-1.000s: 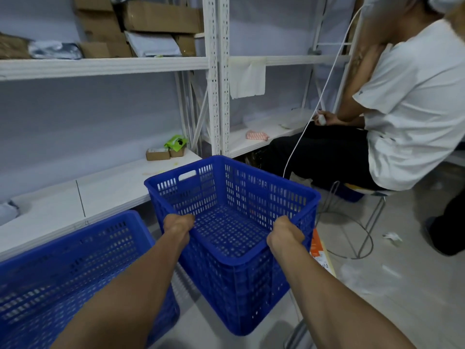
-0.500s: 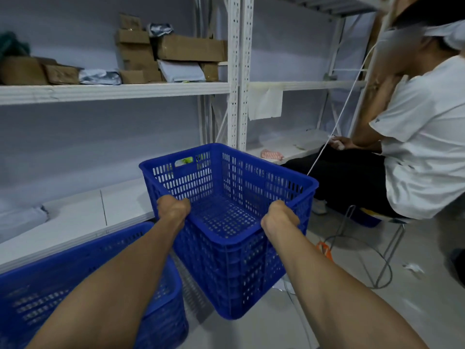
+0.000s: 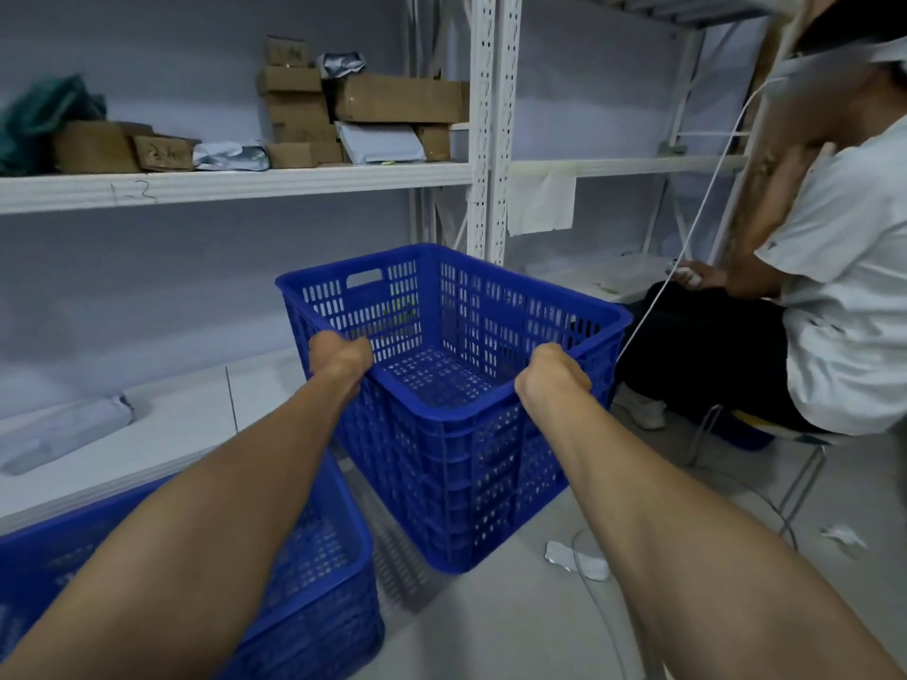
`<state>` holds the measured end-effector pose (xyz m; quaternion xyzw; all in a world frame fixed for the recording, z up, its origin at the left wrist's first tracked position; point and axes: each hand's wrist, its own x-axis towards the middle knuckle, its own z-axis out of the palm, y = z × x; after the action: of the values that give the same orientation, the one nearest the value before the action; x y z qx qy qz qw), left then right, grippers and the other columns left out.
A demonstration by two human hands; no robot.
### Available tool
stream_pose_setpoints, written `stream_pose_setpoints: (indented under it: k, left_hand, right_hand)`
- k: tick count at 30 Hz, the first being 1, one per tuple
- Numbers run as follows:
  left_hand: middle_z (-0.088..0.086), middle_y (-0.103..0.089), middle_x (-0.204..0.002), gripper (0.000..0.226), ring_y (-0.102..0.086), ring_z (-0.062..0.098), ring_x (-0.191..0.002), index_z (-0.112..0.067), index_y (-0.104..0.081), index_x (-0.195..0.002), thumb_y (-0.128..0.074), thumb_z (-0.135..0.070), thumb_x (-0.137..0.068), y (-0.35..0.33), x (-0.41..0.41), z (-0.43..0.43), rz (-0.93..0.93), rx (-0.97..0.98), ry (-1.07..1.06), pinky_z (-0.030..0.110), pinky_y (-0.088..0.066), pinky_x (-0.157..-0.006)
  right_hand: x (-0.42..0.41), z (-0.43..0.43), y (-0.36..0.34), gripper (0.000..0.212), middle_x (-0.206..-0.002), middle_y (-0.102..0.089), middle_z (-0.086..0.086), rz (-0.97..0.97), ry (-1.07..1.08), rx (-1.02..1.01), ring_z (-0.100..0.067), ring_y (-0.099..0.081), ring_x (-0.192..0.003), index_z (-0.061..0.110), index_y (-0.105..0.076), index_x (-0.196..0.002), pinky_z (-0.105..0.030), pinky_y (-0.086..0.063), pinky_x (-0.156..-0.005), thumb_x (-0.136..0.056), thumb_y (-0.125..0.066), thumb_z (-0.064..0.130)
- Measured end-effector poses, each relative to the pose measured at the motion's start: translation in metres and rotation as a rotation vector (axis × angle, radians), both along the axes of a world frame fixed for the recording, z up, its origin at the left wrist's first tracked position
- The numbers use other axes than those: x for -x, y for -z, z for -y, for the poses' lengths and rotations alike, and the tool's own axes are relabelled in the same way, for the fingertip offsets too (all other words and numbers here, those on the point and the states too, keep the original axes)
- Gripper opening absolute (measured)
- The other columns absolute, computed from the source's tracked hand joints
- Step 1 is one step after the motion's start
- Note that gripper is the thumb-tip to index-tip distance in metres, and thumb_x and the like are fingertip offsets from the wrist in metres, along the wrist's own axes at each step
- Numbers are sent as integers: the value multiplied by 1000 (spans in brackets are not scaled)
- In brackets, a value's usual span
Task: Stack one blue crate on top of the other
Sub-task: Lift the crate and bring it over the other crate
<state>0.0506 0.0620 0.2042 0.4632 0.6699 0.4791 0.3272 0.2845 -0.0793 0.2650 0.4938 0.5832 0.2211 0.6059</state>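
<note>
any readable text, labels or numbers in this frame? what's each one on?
"1-2": handwritten on the front edge of the white shelf beam. It is faint, so this reading is probable, not certain.
Handwritten mark on the small cardboard box: illegible.
Print on the top cardboard box: too blurred to read.
Held blue crate and second blue crate: no text visible.

The lifted blue crate hangs upright — second blue crate sits lower-left.
</note>
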Motion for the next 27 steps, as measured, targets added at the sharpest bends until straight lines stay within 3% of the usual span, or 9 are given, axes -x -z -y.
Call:
stream_pose_setpoints:
  k: [2,6,10,17,22,24,27]
  left_hand:
    - [15,-68,-112,33,-67,36,-92,-3,-58,-122,-67,-17,-93,-10,4,-4,-14,-6,-4,46,-62,-79]
    - [14,-68,-116,38,-68,37,-97,-3,-58,-125,-68,-15,-91,-29,19,-6,-11,-31,-45,48,-63,-84]
    - [12,-70,-114,37,-70,35,-95,-6,-58,-125,-69,-16,-90,-38,39,-3,35,-35,-88,50,-64,-84]
    - [11,-70,-110,33,-70,33,-91,-5,-58,-122,-67,-15,-91,-33,88,14,57,-43,-187,49,-65,-82]
    - [13,-69,-109,31,-70,31,-86,-3,-57,-122,-63,-13,-92,-32,126,34,32,-25,-237,50,-66,-79]
    - [13,-69,-107,33,-70,31,-84,-4,-57,-122,-64,-14,-91,-27,142,42,34,-14,-278,50,-66,-77]
    - [12,-71,-108,30,-71,32,-88,-6,-60,-118,-66,-15,-90,-19,172,52,40,-9,-353,49,-66,-80]
  right_hand:
    - [9,6,2,13,-108,-45,6,-13,-22,-9,-14,-37,-72,24,-51,-93,-32,-40,-82,-90,-64,21]
    - [17,1,-9,19,-96,-46,7,-144,-28,-95,-13,-39,-70,25,-55,-101,-30,-34,-81,-88,-68,17]
    - [31,-13,-16,32,-98,-45,7,-170,-83,-148,-15,-40,-72,27,-58,-113,-31,-37,-80,-85,-72,21]
    - [67,-34,-12,35,-121,-55,8,-107,-160,-97,-17,-44,-81,32,-59,-119,-32,-39,-78,-86,-69,27]
    - [100,-39,-12,32,-98,-51,5,-203,-280,-143,-17,-44,-75,30,-60,-113,-33,-44,-78,-85,-75,25]
    - [113,-44,-13,29,-99,-52,5,-183,-293,-133,-18,-45,-80,29,-59,-107,-33,-46,-81,-84,-76,25]
    - [144,-50,-6,13,-116,-56,5,-390,-98,-175,-16,-47,-84,26,-58,-102,-27,-47,-86,-90,-63,27]
